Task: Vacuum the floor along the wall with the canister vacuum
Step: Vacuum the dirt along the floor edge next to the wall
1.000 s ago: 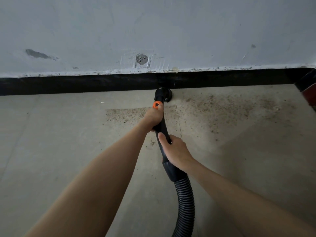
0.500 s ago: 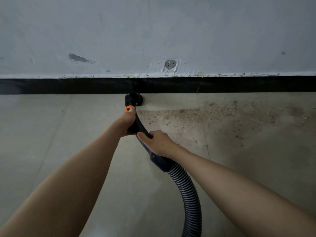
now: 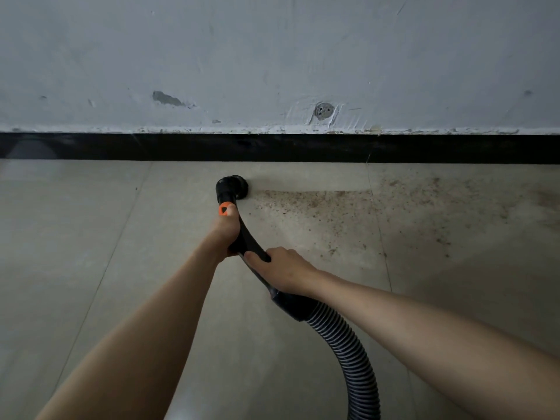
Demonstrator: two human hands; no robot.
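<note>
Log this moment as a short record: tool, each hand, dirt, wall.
nozzle: round black brush head on the floor, just short of the black baseboard
left hand: grips the wand near its orange button
right hand: grips the wand lower down, above the ribbed hose
dirt: brown specks on the floor right of the nozzle; a clean strip along the baseboard
wall: grey, with a patched hole and a chip
</note>
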